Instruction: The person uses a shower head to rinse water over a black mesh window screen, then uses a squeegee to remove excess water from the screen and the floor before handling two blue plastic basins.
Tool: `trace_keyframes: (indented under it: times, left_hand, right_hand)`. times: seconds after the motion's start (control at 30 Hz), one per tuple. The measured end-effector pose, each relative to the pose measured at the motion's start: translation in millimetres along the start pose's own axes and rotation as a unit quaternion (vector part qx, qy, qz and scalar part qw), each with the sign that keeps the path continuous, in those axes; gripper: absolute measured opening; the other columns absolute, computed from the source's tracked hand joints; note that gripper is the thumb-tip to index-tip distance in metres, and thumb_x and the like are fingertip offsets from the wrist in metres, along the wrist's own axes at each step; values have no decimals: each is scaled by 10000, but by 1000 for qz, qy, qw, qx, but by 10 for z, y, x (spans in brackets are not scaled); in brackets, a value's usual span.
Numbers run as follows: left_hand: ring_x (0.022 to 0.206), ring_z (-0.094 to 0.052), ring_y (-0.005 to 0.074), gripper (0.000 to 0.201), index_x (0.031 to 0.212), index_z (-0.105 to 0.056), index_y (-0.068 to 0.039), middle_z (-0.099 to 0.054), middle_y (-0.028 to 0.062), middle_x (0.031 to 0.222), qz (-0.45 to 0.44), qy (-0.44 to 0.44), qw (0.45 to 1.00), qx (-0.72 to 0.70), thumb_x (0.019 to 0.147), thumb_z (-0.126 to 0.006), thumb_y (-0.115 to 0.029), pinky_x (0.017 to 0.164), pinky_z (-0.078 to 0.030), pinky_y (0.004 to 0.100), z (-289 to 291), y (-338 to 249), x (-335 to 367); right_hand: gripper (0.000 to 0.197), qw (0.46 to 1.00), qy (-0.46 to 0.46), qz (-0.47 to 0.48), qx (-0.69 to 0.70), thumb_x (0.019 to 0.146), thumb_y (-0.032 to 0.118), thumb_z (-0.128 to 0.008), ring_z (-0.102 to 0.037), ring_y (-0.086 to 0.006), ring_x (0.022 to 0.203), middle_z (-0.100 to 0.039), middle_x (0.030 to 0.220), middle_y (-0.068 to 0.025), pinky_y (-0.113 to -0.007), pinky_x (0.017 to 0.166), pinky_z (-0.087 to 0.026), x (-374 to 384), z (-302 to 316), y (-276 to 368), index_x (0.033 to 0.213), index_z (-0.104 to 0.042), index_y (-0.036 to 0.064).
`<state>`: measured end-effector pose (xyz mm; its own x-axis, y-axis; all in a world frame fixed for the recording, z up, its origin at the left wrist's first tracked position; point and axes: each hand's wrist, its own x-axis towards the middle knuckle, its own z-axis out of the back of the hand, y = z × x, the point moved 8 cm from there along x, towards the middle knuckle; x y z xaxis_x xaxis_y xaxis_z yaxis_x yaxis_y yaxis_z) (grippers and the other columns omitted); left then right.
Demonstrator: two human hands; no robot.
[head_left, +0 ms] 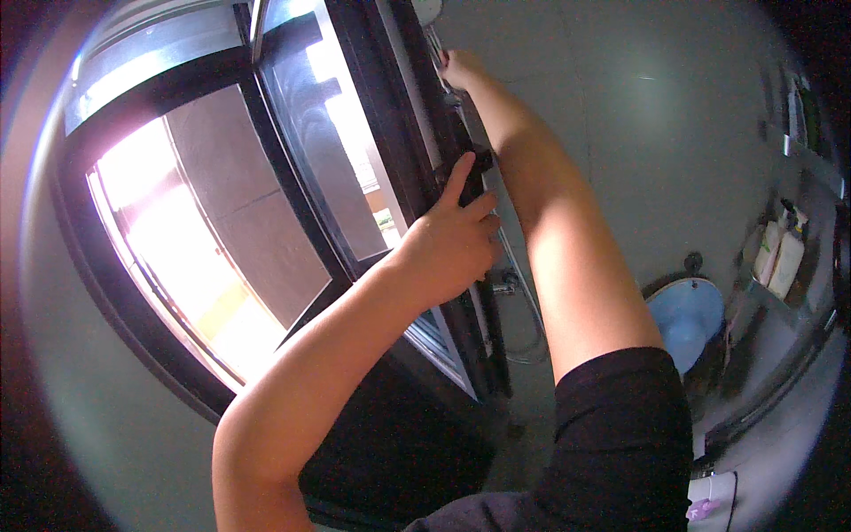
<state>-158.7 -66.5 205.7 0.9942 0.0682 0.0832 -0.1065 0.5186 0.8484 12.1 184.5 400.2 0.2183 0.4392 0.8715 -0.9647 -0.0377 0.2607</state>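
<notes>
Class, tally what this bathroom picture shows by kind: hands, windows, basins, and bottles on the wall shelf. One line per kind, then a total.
Hands: 2, left hand and right hand
Window: 1
Blue basin: 1
Bottles: 2
Total: 6

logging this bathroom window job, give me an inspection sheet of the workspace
surface: grey tiled wall right of the window; no worktop seen
job's things: dark window frame with a handle on its edge; pane swung open
clutter: bottles on a wall shelf, blue basin leaning at the wall
grippers: left hand on the frame by the handle, forefinger raised; right hand reaching up high along the frame, grip unclear
cables: shower hose hanging beside the frame
surroundings: bright daylight outside, dark sleeve on the right arm
</notes>
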Motion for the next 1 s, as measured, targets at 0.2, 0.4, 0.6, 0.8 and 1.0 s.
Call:
trace_keyframes:
  times: [0.2,0.4,0.6,0.8,1.0]
  left_hand:
    - [1142,-435,193,234,880,-666,-209,-599,-36,967,-11,-7,1000,-5,699,-651,-357,1051,-64,643,-40,27,-62]
    - [1140,-434,187,248,878,-663,-187,-586,-22,993,-14,-8,1000,6,708,-655,-366,1050,-69,640,-30,106,61]
    - [1139,-442,196,275,877,-662,-166,-593,-5,968,4,12,1000,-23,678,-686,-355,1065,-49,617,-121,98,15]
    - [1244,-359,221,248,923,-636,-143,-570,35,1047,21,-66,997,15,708,-662,-265,1065,-77,611,7,-31,-64]
    - [1309,-273,256,202,961,-597,-116,-471,72,1255,3,-111,974,-199,764,-583,-156,1071,-105,590,-220,-860,-455]
  right_hand:
    - [436,992,-46,-43,107,795,315,-636,-576,-334,967,-605,1049,-172,-412,807,-450,-152,-199,-187,1101,-537,21]
    - [400,955,-81,-46,282,843,344,-578,-577,-245,866,-613,958,-126,-366,772,-446,-579,-140,-414,1059,-539,8]
    - [252,841,35,-149,519,886,269,-545,-552,-106,681,-570,818,-44,-262,616,-476,-1835,-105,-347,968,-544,31]
    - [205,831,139,-186,506,858,170,-533,-581,-152,810,-598,898,-69,-285,668,-486,-2712,-262,-364,991,-573,19]
    - [203,832,358,-161,393,827,139,-543,-603,-169,785,-631,878,-69,-303,632,-492,-4127,-1101,-429,975,-613,20]
